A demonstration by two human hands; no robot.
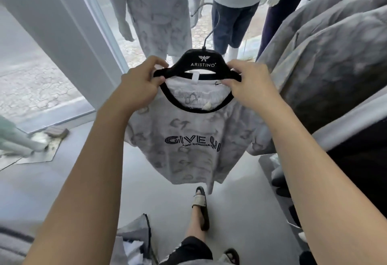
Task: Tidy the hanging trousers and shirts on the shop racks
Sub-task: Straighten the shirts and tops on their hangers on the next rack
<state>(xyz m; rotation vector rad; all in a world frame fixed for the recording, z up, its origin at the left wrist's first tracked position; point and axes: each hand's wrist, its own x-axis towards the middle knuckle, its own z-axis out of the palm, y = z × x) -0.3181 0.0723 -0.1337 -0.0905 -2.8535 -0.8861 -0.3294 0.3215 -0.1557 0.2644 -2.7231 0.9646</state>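
Black hanger [202, 63] held level, long axis 9-to-3, hook toward 12. Left hand [139, 84] and right hand [249, 82] each pinching an end, shirt [188, 139] front facing up.

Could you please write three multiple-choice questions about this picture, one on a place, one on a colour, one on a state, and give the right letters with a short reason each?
1. Where do the grey garments on the rack hang, relative to the held T-shirt?
A. to its right
B. to its left
C. on the floor under it

2. What colour is the hanger?
A. white
B. black
C. red

3. How is the hanger held?
A. by the left hand only
B. by the right hand only
C. by both hands, one at each shoulder end

Answers:
1 A: the grey garments fill the right side, beside the T-shirt.
2 B: the hanger is black with white lettering.
3 C: the left hand and the right hand each pinch one end.
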